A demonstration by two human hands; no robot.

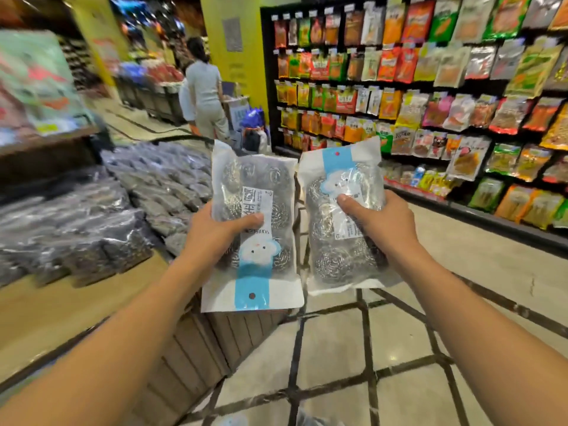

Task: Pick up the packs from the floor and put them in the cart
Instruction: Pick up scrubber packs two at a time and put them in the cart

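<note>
Two clear packs of steel wool scourers with white and blue card strips are held up in front of me. My left hand (215,232) grips the left pack (255,192), which hangs upside down, thumb across its label. My right hand (378,222) grips the right pack (341,256), upright, thumb on its front. The packs are side by side and almost touching. Below them the black wire grid of the cart (365,330) spans the lower middle of the view.
A low wooden display (196,358) stacked with dark wrapped goods (101,216) fills the left. Tall shelves of hanging snack packets (430,87) line the right. A person in grey (206,96) stands down the aisle beside a yellow pillar (233,56). Beige tiled floor (498,265) runs along the shelves.
</note>
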